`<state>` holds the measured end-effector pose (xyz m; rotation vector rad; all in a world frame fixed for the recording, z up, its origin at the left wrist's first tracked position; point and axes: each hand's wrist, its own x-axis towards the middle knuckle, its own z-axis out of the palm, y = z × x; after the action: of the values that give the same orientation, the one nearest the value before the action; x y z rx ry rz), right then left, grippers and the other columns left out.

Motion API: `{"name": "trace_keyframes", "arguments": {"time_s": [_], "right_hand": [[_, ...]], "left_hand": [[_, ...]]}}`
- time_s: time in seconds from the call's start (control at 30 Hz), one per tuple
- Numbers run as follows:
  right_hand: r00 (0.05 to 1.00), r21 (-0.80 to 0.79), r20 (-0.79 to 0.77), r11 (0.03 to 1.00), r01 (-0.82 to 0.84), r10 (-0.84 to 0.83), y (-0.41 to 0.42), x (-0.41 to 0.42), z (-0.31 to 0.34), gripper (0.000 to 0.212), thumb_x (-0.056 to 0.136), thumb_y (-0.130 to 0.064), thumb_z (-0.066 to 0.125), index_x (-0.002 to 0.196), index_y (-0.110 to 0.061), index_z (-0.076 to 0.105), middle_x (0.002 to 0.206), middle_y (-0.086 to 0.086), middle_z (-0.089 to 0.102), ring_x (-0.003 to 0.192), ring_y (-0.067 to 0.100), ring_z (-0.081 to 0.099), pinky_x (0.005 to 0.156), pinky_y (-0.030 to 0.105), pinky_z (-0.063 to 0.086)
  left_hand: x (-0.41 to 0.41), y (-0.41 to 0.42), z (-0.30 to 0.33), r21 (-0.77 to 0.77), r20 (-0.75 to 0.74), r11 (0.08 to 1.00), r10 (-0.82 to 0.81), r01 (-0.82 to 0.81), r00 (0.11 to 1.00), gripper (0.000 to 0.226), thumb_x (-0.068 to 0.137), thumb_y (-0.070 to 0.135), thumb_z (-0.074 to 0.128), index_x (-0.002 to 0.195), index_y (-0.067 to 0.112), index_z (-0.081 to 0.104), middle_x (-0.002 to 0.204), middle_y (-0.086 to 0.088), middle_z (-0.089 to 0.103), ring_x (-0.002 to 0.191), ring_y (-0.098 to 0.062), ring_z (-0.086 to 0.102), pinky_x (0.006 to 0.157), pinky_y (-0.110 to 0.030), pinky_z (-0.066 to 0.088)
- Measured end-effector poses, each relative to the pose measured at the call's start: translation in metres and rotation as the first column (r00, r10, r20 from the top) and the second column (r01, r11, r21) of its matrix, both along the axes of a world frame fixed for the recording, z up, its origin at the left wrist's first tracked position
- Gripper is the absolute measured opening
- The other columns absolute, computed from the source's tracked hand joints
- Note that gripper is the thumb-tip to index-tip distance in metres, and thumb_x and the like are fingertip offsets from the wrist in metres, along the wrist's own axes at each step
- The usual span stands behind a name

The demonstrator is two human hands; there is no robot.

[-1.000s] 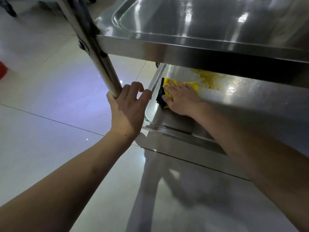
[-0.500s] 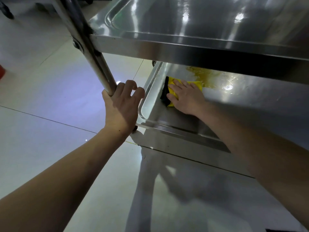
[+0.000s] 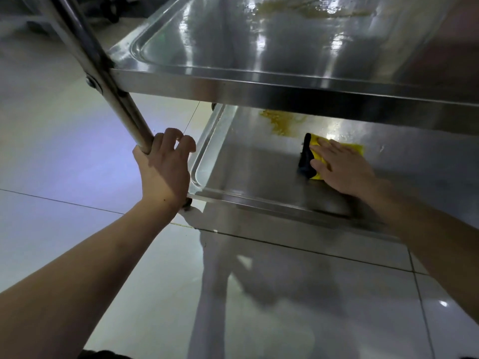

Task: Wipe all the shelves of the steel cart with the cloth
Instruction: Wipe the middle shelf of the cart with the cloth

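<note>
A steel cart fills the upper right of the head view. My left hand (image 3: 166, 167) is closed around its slanted steel post (image 3: 114, 99) at the near left corner. My right hand (image 3: 342, 169) lies flat on a yellow cloth with a black edge (image 3: 307, 161), pressing it onto the lower shelf (image 3: 248, 177). A yellow smear (image 3: 278, 123) stains that shelf just beyond the cloth. The upper shelf (image 3: 233, 47) overhangs the back of the lower one and carries a yellowish smear (image 3: 305, 7) at its far end.
Glossy pale floor tiles (image 3: 64, 164) surround the cart on the left and in front, with the cart's shadow on them. A dark caster (image 3: 187, 203) shows under the lower shelf's near left corner. Dark blurred objects stand at the far top left.
My right hand has slid the cloth to the right along the lower shelf, away from its left rim. The view has shifted and shows more of the upper shelf. My left hand keeps its hold on the post.
</note>
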<state>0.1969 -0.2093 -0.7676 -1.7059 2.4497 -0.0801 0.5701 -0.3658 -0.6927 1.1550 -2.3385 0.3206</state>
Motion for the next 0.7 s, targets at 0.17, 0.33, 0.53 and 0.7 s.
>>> {"name": "trace_keyframes", "arguments": {"time_s": [0.17, 0.33, 0.53, 0.7], "right_hand": [[0.999, 0.026, -0.004, 0.999, 0.034, -0.034, 0.005, -0.003, 0.001, 0.062, 0.107, -0.059, 0.019, 0.165, -0.036, 0.020, 0.174, -0.008, 0.009, 0.161, 0.018, 0.008, 0.129, 0.045, 0.010], [0.999, 0.020, 0.016, 0.999, 0.049, -0.049, -0.006, 0.013, 0.004, 0.061, 0.108, -0.056, 0.020, 0.165, -0.036, 0.020, 0.175, -0.007, 0.008, 0.161, 0.020, 0.005, 0.130, 0.048, 0.008], [0.998, 0.004, 0.027, 0.999, -0.048, 0.048, -0.056, 0.070, 0.007, 0.060, 0.109, -0.057, 0.021, 0.165, -0.037, 0.019, 0.175, -0.005, 0.009, 0.161, 0.023, 0.005, 0.129, 0.050, 0.008], [0.993, 0.019, 0.015, 0.993, -0.118, 0.118, -0.081, 0.106, 0.004, 0.063, 0.108, -0.061, 0.014, 0.166, -0.038, 0.013, 0.175, -0.006, 0.004, 0.162, 0.023, 0.000, 0.130, 0.050, 0.003]], "left_hand": [[-0.005, 0.004, 0.002, 0.050, -0.049, 0.999, -0.011, 0.014, 0.999, 0.064, 0.051, -0.010, 0.025, 0.096, 0.017, 0.063, 0.110, -0.004, 0.057, 0.096, -0.024, 0.047, 0.076, -0.037, 0.020], [-0.004, 0.003, 0.003, 0.063, -0.063, 0.997, -0.041, 0.045, 0.997, 0.065, 0.052, -0.005, 0.019, 0.094, 0.017, 0.064, 0.109, -0.005, 0.056, 0.093, -0.025, 0.047, 0.076, -0.037, 0.019], [-0.002, 0.004, 0.004, 0.051, -0.017, 0.996, -0.066, 0.067, 0.998, 0.072, 0.056, 0.001, 0.008, 0.098, 0.017, 0.064, 0.111, -0.007, 0.056, 0.093, -0.026, 0.048, 0.075, -0.038, 0.021], [-0.001, 0.006, 0.005, 0.057, 0.002, 0.997, -0.056, 0.056, 0.998, 0.072, 0.058, 0.001, 0.010, 0.102, 0.018, 0.064, 0.112, -0.007, 0.057, 0.097, -0.025, 0.049, 0.073, -0.037, 0.018]]}}
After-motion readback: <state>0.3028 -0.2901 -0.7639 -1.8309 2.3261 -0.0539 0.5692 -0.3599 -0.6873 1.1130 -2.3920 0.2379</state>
